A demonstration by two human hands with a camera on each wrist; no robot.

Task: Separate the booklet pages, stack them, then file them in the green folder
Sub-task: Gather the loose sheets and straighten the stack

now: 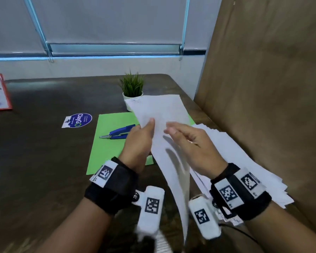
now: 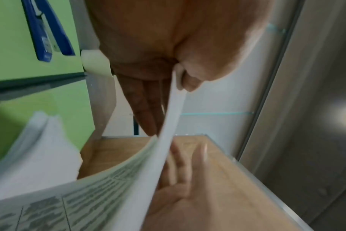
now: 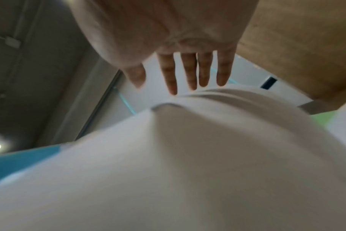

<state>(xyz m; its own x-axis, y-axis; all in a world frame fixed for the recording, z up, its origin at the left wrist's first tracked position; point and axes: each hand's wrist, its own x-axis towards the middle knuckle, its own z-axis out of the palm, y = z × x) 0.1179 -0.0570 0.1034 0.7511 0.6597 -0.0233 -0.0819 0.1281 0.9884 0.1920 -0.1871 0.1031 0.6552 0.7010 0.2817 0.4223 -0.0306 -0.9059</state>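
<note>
Desk (image 1: 44, 161), dark and wide, is carrying everything we are working with. Green folder (image 1: 106, 147) is lying flat on it, and we are taking it as our landmark. Right of the folder, a loose stack of pages (image 1: 248, 165) is spreading untidily across the desk. Above the folder's right edge we are holding up the booklet (image 1: 164, 114), its sheets curving down toward us; in the left wrist view we are seeing printed columns on its underside. Our left hand (image 1: 140, 141) is pinching the booklet's left edge, thumb on top and fingers beneath. Our right hand (image 1: 192, 143) is hovering just over the top sheet with its grip spread, fingers straight; we cannot tell whether the fingertips are touching the paper. Behind the folder a small potted plant (image 1: 132, 88) is standing. On the folder a blue stapler (image 1: 119, 132) is resting. Left of the folder a round sticker (image 1: 78, 120) is sitting.
</note>
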